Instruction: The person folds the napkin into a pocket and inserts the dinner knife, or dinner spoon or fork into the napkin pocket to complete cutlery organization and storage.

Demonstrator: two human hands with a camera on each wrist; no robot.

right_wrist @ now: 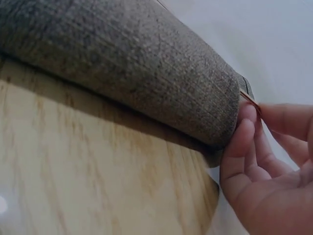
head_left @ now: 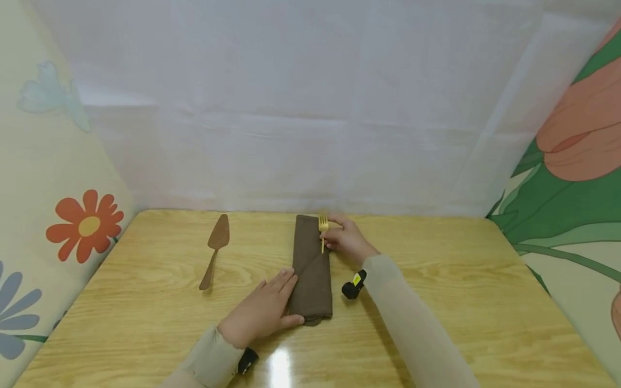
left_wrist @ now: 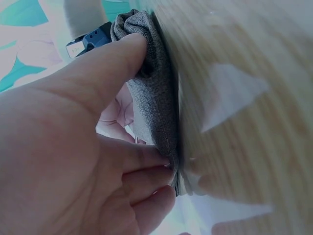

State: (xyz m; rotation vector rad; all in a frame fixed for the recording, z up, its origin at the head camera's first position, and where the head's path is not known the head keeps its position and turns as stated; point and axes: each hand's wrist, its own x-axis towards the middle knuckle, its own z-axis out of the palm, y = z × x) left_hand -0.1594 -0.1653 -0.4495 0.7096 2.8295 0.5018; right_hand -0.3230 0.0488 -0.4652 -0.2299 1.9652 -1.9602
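Observation:
A dark grey-brown cloth napkin (head_left: pixel 311 285), folded into a long pocket, lies on the table. A gold fork (head_left: pixel 323 223) stands partly in its slanted opening, tines towards the far edge; its lower handle is hidden in the cloth. My right hand (head_left: pixel 350 240) pinches the fork handle between thumb and fingers, close to the pocket's mouth. In the right wrist view only a thin piece of the fork (right_wrist: pixel 252 101) shows. My left hand (head_left: pixel 264 308) rests along the napkin's left side with fairly straight fingers, its thumb at the near end of the cloth (left_wrist: pixel 154 93).
A copper-coloured cake server (head_left: pixel 219 233) lies on the wooden table (head_left: pixel 145 302) to the left, blade pointing away. A white sheet (head_left: pixel 301 108) hangs behind the table's far edge. Flower-patterned walls (head_left: pixel 572 226) stand on both sides.

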